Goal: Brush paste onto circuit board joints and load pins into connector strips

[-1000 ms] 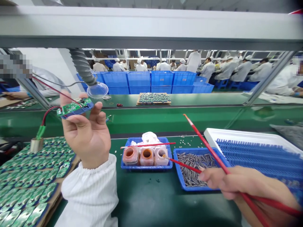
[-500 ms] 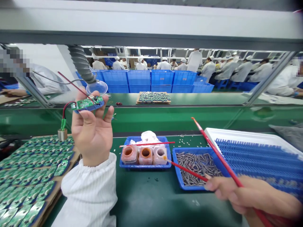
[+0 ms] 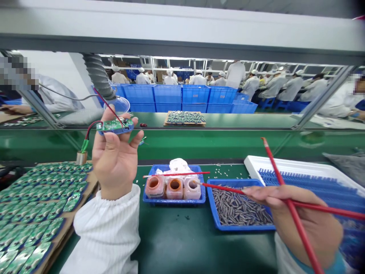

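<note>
My left hand (image 3: pixel 115 167) is raised, palm toward me, its fingers and thumb holding a green circuit board (image 3: pixel 111 125) with a blue underside. Red and black wires run from the board to a small metal cylinder (image 3: pixel 81 157) hanging at its left; a thin dark-red wire sticks up. In my right hand (image 3: pixel 306 224) are two red-handled paintbrushes. The pinched paintbrush (image 3: pixel 224 187) has its tip at the mouth of the right jar (image 3: pixel 193 193); the second paintbrush (image 3: pixel 272 160) crosses it, bristles up. A blue tray (image 3: pixel 174 202) holds three jars, white cloth and another red brush (image 3: pixel 182 174).
Rows of boards (image 3: pixel 34 198) lie on cardboard at left. A blue bin (image 3: pixel 245 228) of metal pins stands right of the jars, beside a white foam tray (image 3: pixel 255 167) of blue parts. A grey duct hose (image 3: pixel 98 74) hangs behind my left hand. Co-workers sit beyond.
My left hand has shifted slightly right with the board. My right hand has turned; the pinched brush now lies flatter, still at the right jar, and the second brush's tip has swung right.
</note>
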`<state>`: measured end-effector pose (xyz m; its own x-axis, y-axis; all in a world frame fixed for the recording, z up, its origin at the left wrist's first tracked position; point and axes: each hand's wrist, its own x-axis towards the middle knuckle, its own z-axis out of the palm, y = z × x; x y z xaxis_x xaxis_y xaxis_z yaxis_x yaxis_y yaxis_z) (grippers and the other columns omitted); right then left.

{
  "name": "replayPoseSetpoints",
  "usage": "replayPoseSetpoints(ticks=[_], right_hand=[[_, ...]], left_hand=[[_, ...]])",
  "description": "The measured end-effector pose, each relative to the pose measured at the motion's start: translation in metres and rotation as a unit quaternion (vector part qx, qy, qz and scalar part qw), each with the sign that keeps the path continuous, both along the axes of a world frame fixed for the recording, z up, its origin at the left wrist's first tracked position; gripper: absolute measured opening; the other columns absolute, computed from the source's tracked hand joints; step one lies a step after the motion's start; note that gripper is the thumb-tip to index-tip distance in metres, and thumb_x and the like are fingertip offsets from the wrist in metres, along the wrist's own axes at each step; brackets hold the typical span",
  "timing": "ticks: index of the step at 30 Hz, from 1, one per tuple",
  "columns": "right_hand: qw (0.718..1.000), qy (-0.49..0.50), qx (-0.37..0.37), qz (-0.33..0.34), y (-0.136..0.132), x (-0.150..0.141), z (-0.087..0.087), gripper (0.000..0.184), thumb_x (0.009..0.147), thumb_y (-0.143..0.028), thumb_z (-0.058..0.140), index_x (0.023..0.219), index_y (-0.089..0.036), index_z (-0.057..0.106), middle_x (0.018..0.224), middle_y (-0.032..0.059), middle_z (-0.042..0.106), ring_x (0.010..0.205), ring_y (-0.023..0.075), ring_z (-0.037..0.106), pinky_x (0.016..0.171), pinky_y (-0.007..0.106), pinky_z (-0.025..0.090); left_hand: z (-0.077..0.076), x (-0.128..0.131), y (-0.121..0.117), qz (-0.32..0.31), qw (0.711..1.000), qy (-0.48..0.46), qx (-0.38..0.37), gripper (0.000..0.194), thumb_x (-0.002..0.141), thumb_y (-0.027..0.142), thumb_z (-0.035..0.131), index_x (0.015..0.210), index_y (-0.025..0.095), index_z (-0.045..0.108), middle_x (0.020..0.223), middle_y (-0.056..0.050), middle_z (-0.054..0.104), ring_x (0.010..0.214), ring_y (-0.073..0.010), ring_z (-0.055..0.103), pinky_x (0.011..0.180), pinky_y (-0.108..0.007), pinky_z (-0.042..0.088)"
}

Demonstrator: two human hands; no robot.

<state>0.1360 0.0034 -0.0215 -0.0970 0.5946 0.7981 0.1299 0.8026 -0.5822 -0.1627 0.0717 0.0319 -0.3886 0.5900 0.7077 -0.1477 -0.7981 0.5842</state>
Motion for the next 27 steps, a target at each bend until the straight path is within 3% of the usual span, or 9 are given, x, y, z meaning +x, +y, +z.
replayPoseSetpoints(ticks=[6,10,17,21,23,27], right_hand=[[0.994,-0.062,0.03,0.088,0.006,-0.013,-0.005,0.009,0.113,-0.016,0.052,0.108,-0.014,0.058,0.098,0.0097,0.058,0.094,0.0253,0.061,0.087,0.033,0.059],[0.987,-0.105,0.066,0.099,-0.002,-0.009,-0.005,0.012,0.114,-0.014,0.046,0.11,-0.014,0.058,0.097,0.0102,0.058,0.096,0.0277,0.06,0.085,0.038,0.06],[0.986,-0.12,0.053,0.102,-0.008,-0.005,-0.003,0.016,0.113,-0.018,0.046,0.113,-0.021,0.062,0.094,0.007,0.059,0.094,0.0288,0.061,0.082,0.04,0.061],[0.996,-0.082,0.0,0.026,-0.011,-0.007,-0.002,0.006,0.108,-0.026,0.063,0.111,-0.021,0.066,0.092,0.0071,0.059,0.091,0.0302,0.062,0.078,0.039,0.063],[0.997,-0.07,-0.029,-0.01,-0.013,-0.004,0.0,0.014,0.103,-0.034,0.071,0.106,-0.021,0.068,0.092,0.0075,0.058,0.089,0.0312,0.062,0.076,0.04,0.063],[0.999,-0.036,-0.02,-0.013,-0.014,0.008,0.002,0.023,0.104,-0.043,0.071,0.103,-0.02,0.067,0.09,0.0072,0.059,0.084,0.0303,0.063,0.073,0.04,0.064]], left_hand=[[-0.002,-0.002,0.0,-0.013,0.999,0.013,-0.026,0.027,0.082,0.044,0.067,0.109,0.038,0.07,0.116,0.004,0.069,0.111,-0.0196,0.064,0.082,-0.027,0.058],[-0.004,-0.003,0.002,-0.013,0.999,0.021,-0.03,0.027,0.084,0.044,0.065,0.11,0.041,0.069,0.115,0.005,0.069,0.11,-0.0203,0.064,0.081,-0.029,0.058],[-0.005,-0.002,0.002,-0.02,0.999,0.023,-0.032,0.018,0.084,0.042,0.065,0.101,0.038,0.071,0.113,0.003,0.07,0.108,-0.0203,0.065,0.08,-0.029,0.058],[-0.004,-0.001,0.001,-0.027,0.999,0.022,-0.034,0.019,0.083,0.043,0.066,0.1,0.037,0.071,0.115,0.004,0.069,0.108,-0.0195,0.066,0.08,-0.027,0.058],[-0.004,-0.001,0.001,-0.032,0.999,0.014,-0.033,0.019,0.082,0.042,0.068,0.099,0.036,0.071,0.113,0.004,0.07,0.107,-0.0192,0.066,0.079,-0.026,0.058],[-0.004,0.0,0.003,-0.061,0.997,0.001,-0.047,0.026,0.08,0.04,0.07,0.105,0.034,0.071,0.107,0.002,0.074,0.1,-0.0193,0.069,0.071,-0.024,0.059]])
